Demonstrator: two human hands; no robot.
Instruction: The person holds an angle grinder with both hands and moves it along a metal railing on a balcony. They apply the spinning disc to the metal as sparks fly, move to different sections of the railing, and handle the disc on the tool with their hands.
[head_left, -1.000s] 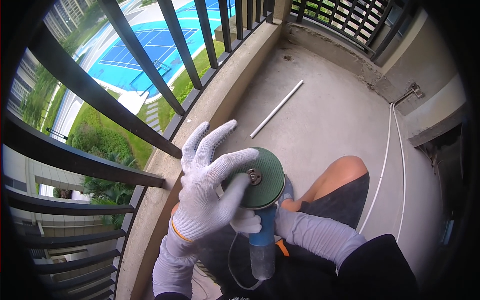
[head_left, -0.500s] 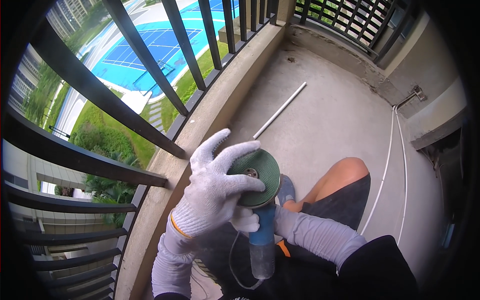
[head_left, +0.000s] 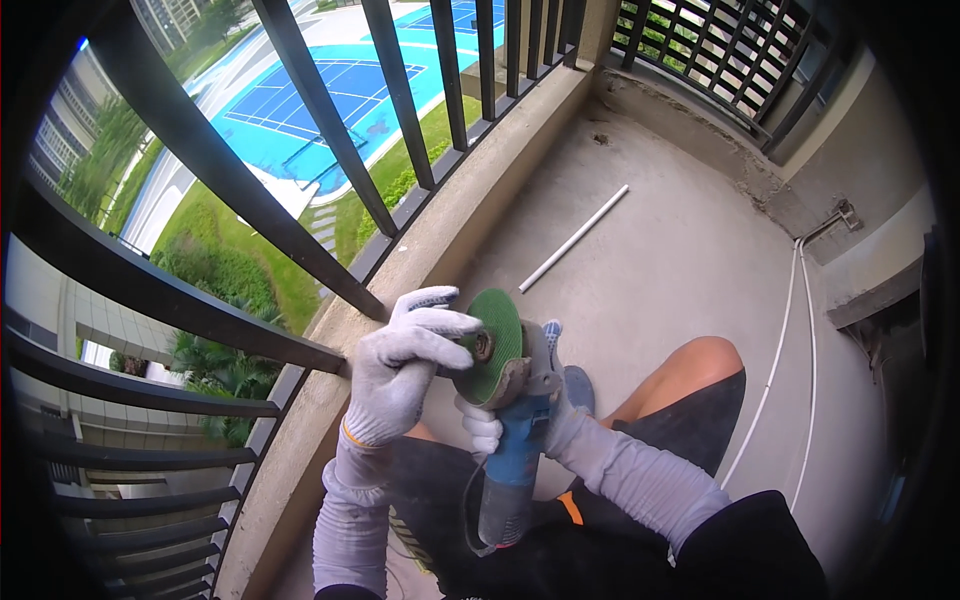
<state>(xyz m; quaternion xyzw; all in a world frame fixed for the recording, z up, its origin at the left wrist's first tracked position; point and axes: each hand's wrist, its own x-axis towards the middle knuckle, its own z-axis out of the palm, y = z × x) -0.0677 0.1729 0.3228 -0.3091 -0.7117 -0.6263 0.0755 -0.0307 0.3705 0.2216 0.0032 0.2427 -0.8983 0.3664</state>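
Note:
A blue angle grinder [head_left: 515,455] is tilted over my lap, with a green disc [head_left: 490,375], central metal nut and metal guard at its upper end. My white-gloved right hand [head_left: 480,425] grips it just below the disc, partly hidden behind it. My gloved left hand [head_left: 395,365] is at the disc's left side, fingers bent and apart, tips at the disc near the nut; whether they press on it I cannot tell. A cord loops below the grinder.
A white pipe [head_left: 574,238] lies on the concrete floor ahead. Black railing [head_left: 200,165] on a low ledge [head_left: 420,275] runs along my left, with courts below outside. Thin white lines [head_left: 767,385] run from a wall fitting at right. My knee [head_left: 705,365] is right of the grinder.
The grinder has turned so the disc faces left and its guard shows. My left hand has moved down and its fingers are more bent. The view has shifted slightly.

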